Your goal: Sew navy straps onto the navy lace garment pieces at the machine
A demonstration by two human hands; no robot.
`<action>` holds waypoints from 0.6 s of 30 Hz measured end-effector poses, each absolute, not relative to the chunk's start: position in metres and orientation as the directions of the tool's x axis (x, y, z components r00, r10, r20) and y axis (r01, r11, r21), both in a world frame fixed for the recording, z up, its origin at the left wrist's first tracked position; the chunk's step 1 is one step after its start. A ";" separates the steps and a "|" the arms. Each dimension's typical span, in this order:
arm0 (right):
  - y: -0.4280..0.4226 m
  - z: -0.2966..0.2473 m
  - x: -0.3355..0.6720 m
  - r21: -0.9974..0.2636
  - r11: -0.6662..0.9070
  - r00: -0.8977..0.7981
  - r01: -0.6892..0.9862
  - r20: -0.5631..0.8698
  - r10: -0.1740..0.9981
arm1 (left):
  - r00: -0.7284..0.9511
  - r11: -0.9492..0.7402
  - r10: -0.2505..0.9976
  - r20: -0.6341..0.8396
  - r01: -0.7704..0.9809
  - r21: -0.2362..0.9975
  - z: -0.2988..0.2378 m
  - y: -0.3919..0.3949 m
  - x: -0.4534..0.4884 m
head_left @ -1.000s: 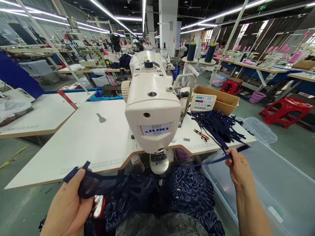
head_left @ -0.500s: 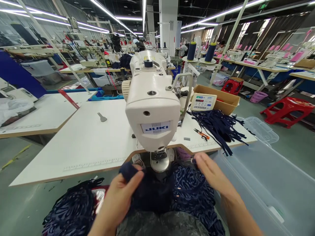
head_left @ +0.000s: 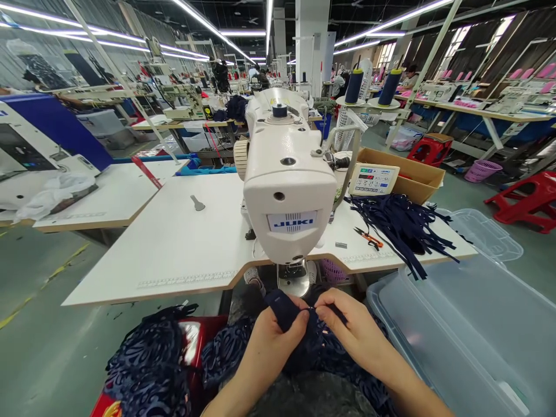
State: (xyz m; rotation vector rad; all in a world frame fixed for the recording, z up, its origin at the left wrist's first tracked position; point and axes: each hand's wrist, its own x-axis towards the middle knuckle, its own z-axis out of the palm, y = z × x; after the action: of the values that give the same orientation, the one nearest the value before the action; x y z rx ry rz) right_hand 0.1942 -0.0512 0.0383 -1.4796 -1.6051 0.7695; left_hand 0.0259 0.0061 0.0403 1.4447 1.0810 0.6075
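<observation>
My left hand (head_left: pixel 273 339) grips a folded navy fabric band (head_left: pixel 281 308) between thumb and fingers. Close against it, my right hand (head_left: pixel 354 325) pinches at the band's edge; a tiny shiny bit shows between the fingertips, too small to name. Both hands are over my lap, just in front of the arm end of a white JUKI sewing machine (head_left: pixel 290 191). Navy patterned lace fabric (head_left: pixel 228 350) lies across my lap, partly hidden by my hands. More of this lace (head_left: pixel 145 362) is heaped at the left on a red stool (head_left: pixel 212 330).
The white sewing table (head_left: pixel 186 237) carries a grey metal plate (head_left: pixel 197 203), orange-handled thread snips (head_left: pixel 369 238), a control panel (head_left: pixel 373 179), a cardboard box (head_left: pixel 419 179) and a pile of navy straps (head_left: pixel 402 223). A translucent plastic bin (head_left: pixel 473 324) stands at my right.
My right hand has come in from the right to meet my left at the navy band. My left hand has shifted right, and the whole view has turned slightly left.
</observation>
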 end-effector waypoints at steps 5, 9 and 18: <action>-0.053 0.033 0.190 -0.844 0.264 -0.074 0.467 0.260 0.963 | 0.410 -0.285 0.902 0.139 0.321 0.903 0.032 0.004 0.025; -0.053 0.028 0.192 -0.959 0.113 -0.077 0.258 0.096 0.992 | 0.518 -0.397 0.827 0.217 0.267 0.878 0.030 0.002 0.021; -0.051 0.030 0.192 -0.932 -0.031 -0.069 0.362 -0.060 0.996 | 0.550 -0.389 0.820 0.158 0.332 0.860 0.030 0.001 0.017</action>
State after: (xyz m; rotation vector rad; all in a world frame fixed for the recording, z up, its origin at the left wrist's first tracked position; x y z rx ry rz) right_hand 0.1918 -0.0513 0.0295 -1.4756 -1.5170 1.1062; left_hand 0.0171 0.0007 0.0305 1.9595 0.9311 0.7476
